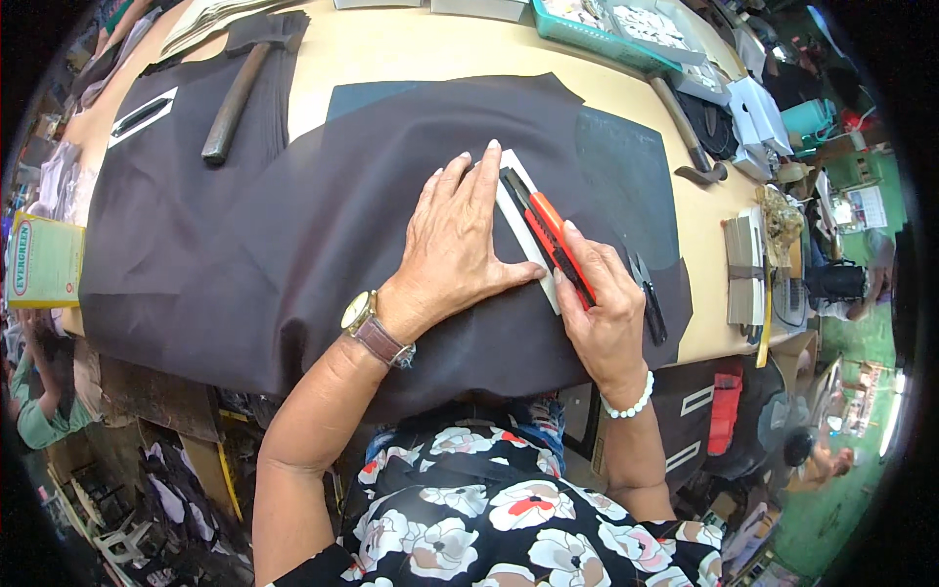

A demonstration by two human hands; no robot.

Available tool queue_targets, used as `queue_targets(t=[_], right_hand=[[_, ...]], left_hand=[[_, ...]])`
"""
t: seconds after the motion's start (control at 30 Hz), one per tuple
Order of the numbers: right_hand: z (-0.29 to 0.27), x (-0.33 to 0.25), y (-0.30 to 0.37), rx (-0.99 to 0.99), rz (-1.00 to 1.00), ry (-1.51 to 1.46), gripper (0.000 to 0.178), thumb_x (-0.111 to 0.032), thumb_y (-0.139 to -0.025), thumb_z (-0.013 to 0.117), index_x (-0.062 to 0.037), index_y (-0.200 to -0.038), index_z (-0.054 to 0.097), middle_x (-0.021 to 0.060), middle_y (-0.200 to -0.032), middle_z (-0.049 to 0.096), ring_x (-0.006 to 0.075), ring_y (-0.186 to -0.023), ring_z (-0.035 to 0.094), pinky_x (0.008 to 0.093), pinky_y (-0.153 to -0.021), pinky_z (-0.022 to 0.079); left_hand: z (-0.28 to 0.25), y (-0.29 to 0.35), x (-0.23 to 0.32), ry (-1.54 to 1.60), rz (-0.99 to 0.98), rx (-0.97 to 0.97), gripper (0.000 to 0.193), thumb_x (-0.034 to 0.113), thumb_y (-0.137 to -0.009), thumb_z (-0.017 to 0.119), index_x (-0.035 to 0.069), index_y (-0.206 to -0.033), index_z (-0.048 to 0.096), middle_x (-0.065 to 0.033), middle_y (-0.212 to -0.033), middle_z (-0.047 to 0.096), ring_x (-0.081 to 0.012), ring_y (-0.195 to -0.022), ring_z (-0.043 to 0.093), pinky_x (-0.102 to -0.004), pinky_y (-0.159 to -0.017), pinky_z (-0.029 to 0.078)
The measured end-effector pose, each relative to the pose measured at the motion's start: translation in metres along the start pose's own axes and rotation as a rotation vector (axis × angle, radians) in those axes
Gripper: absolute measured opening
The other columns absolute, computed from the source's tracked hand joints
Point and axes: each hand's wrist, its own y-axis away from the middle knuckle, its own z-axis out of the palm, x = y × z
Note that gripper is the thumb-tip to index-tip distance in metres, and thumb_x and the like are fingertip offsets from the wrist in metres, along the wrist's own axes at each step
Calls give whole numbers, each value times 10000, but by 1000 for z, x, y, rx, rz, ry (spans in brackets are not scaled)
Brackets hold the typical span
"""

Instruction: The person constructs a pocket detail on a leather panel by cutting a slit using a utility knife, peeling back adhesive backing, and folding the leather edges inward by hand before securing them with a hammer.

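Note:
A large dark brown sheet of leather or similar material [215, 230] spreads over the table. On it, slanting, lies a narrow white template [511, 168]. My left hand [455, 235] lies flat with fingers stretched, the fingertips and thumb reaching the template's left edge. My right hand [604, 308] is closed around a red and black utility knife [550, 223], which lies along the template with its tip toward the far end. Whether the blade touches the sheet I cannot tell. Just right of my right hand rests a slim black tool with a pale pointed end [648, 298].
Under the sheet shows a dark green cutting mat [631, 181]. A hammer [235, 103] lies far left, near another white slotted template [144, 117]; a second hammer [690, 132] lies right. A teal basket [597, 39] stands at the back, a bound card stack [743, 269] at the right edge.

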Motion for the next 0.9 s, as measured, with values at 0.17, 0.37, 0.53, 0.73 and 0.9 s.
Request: queue_targets(t=[0.17, 0.37, 0.53, 0.73, 0.9], right_hand=[[-2, -3, -1, -22, 4, 21, 490, 15, -756, 641, -38, -1234, 551, 169, -949, 614, 322, -760, 646, 372, -633, 534], [-34, -40, -45, -381, -15, 511, 379, -115, -783, 636, -42, -1146, 558, 127, -849, 585, 313, -730, 626, 414, -626, 499], [-49, -38, -90, -373, -427, 496, 260, -162, -800, 638, -49, -1031, 677, 190, -810, 648, 336, -778, 626, 413, -734, 497], [-46, -49, -87, -464, -301, 635, 316, -139, -785, 649, -57, -1090, 659, 171, -821, 650, 328, -803, 631, 404, -731, 501], [-52, -34, -76, -415, -431, 623, 334, -164, -799, 641, -89, -1124, 644, 160, -801, 649, 325, -760, 631, 405, -684, 505]], left_hand=[[-2, -2, 4, 29, -11, -11, 1158, 519, -589, 796, -63, -1408, 220, -267, -1335, 422, -377, -1279, 373, -433, -1083, 281], [-5, -1, 3, 23, -28, -41, 1148, 500, -595, 799, -95, -1392, 228, -255, -1332, 432, -373, -1274, 379, -426, -1083, 286], [2, -1, 1, 4, 2, -22, 1173, 549, -599, 787, -107, -1391, 221, -273, -1313, 440, -369, -1275, 380, -418, -1083, 292], [8, -1, 0, 6, 5, -7, 1196, 598, -585, 777, -100, -1390, 233, -290, -1333, 415, -370, -1287, 370, -396, -1092, 284], [6, -2, 0, 12, 26, 26, 1171, 587, -580, 780, -98, -1377, 264, -294, -1332, 415, -377, -1281, 375, -402, -1084, 295]])
